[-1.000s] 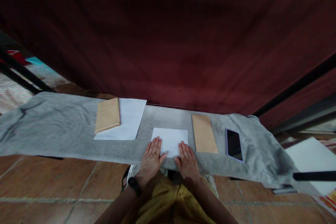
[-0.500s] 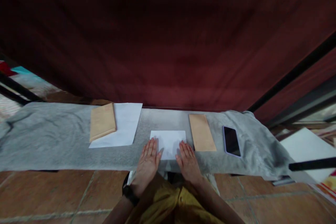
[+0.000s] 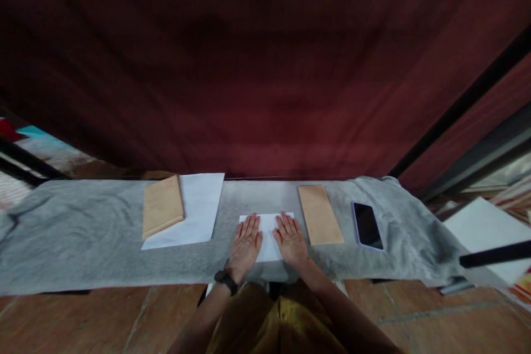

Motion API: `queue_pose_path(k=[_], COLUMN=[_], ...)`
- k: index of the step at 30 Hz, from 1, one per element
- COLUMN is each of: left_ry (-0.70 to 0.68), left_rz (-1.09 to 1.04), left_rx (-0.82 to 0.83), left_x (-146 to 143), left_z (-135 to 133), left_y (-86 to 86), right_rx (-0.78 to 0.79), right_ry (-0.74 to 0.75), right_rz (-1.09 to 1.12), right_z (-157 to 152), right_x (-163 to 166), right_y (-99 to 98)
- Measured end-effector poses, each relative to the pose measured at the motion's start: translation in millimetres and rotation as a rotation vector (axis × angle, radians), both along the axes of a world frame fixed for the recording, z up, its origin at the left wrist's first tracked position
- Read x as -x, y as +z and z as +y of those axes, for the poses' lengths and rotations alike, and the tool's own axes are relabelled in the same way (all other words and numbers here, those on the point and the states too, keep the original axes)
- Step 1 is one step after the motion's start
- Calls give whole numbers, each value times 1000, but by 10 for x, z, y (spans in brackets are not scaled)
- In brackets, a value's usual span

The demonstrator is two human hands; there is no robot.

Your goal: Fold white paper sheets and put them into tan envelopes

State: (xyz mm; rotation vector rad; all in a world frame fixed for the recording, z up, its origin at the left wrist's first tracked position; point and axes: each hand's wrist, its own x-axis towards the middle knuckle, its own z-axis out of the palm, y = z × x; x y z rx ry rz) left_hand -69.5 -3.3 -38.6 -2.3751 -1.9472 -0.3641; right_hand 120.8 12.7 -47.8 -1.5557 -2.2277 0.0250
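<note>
A white sheet of paper (image 3: 269, 238), seemingly folded, lies on the grey cloth in front of me. My left hand (image 3: 246, 241) rests flat over its left side, fingers stretched forward. Over the right side lies my right hand (image 3: 291, 240), also flat with fingers out. Between the two hands a strip of the paper shows; the parts under the palms are hidden. A brown envelope (image 3: 321, 214) lies just right of my right hand. To the left, a stack of brown envelopes (image 3: 162, 206) sits partly on a larger stack of white paper (image 3: 202, 207).
A grey cloth (image 3: 95, 232) covers the narrow table. A phone (image 3: 368, 225) with a dark screen lies at the right. Behind the table hangs a dark red curtain (image 3: 265, 94). Black bars (image 3: 456, 105) slant at the right, near a white board (image 3: 492, 238). Tiled floor (image 3: 103, 315) shows below.
Both hands have moved further onto the white paper, from its side edges toward its middle, covering more of it. The whole view has shifted slightly, with the table now lower in the picture.
</note>
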Motion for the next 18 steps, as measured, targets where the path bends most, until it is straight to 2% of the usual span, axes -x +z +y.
queue_pose_path(k=[5, 10, 14, 18], left_ry=[91, 186, 199, 237], left_rz=[8, -31, -72, -138], left_rx=[-21, -71, -112, -160], left_x=[135, 205, 283, 232], left_z=[-32, -110, -210, -362], left_y=[-30, -75, -104, -69], right_rx=[-20, -47, -54, -76], right_ry=[-143, -198, -176, -25], right_rz=[-19, -6, -5, -6], right_z=[34, 69, 4, -262], right_x=[-37, -91, -105, -34], right_y=[-58, -113, -88, -33])
